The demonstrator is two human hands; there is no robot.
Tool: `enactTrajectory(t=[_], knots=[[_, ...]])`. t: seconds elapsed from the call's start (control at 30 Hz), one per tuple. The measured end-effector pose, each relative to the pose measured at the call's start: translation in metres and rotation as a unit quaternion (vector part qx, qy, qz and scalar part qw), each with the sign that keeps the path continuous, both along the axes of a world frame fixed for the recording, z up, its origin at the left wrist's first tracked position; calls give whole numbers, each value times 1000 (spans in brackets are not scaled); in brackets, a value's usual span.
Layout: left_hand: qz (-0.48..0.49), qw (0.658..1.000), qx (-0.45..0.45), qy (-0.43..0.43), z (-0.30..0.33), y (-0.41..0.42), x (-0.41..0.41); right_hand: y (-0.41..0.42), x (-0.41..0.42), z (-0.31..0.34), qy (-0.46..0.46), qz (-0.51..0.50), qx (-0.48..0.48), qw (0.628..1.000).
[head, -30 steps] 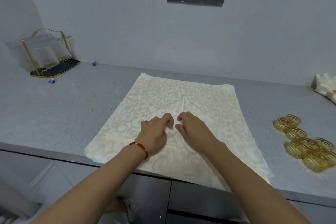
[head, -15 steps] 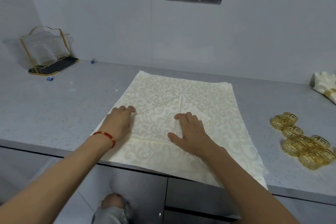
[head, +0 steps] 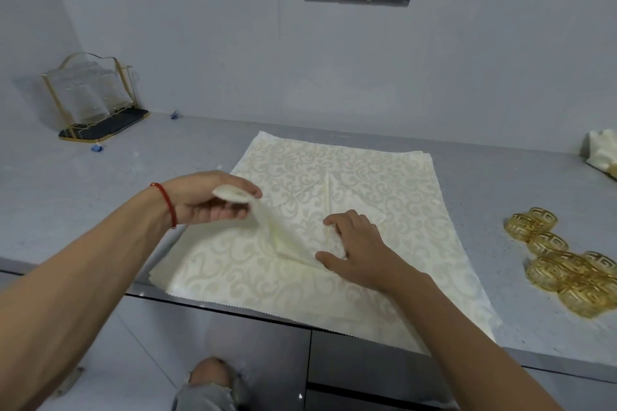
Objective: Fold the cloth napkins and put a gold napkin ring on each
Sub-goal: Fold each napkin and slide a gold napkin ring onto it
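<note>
A stack of cream patterned napkins [head: 394, 197] lies flat on the grey counter [head: 100, 197]. On top of it lies a partly folded napkin [head: 300, 230]. My left hand [head: 213, 200] pinches that napkin's left corner and holds it lifted above the stack. My right hand [head: 354, 243] rests on the folded napkin's middle, fingers curled around its centre fold. Several gold napkin rings [head: 561, 260] sit in a heap at the right.
A finished napkin with a ring [head: 604, 153] lies at the far right edge. A gold wire rack with glasses [head: 90, 97] stands at the back left. The counter's front edge runs under the napkins; my knee [head: 210, 380] shows below.
My left hand has taken hold of the folded napkin's left corner and raised it off the stack. My right hand has stayed near the centre and curled its fingers on the fold.
</note>
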State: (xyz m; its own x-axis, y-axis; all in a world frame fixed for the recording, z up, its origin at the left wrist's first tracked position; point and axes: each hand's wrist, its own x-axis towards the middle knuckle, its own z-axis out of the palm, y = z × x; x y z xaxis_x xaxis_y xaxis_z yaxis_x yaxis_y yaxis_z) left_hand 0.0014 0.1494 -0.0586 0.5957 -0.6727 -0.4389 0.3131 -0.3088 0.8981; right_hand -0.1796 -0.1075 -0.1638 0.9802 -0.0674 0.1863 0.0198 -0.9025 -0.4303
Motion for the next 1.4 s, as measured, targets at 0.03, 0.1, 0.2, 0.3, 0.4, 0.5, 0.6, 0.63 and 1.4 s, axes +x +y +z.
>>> enactTrajectory(t=[0.03, 0.1, 0.2, 0.3, 0.4, 0.5, 0.6, 0.63, 1.4], knots=[[36, 998, -38, 22, 2, -10, -3, 0, 0, -1, -4, -1, -3, 1000], [71, 995, -64, 22, 1, -31, -6, 0, 0, -2, -11, -4, -7, 1000], [77, 984, 40, -157, -11, -65, -7, 3, 0, -3, -17, -10, -4, 1000], [115, 932, 135, -316, -26, -100, -4, 3, 0, -5, -30, -18, 0, 999], [161, 917, 159, -329, -41, -127, -6, 4, -1, -5, -37, -17, -13, 999], [176, 913, 174, -323, -57, -143, -5, 4, -1, -6, -42, -14, -20, 999], [199, 894, 214, -339, -67, -150, -5, 3, -2, -7, -52, -13, -5, 999], [209, 886, 225, -349, -70, -151, -5, 3, -2, -6, -57, -15, 11, 998], [63, 762, 189, -616, -117, -110, -101, -16, 40, 53, 100, -36, 146, 983]])
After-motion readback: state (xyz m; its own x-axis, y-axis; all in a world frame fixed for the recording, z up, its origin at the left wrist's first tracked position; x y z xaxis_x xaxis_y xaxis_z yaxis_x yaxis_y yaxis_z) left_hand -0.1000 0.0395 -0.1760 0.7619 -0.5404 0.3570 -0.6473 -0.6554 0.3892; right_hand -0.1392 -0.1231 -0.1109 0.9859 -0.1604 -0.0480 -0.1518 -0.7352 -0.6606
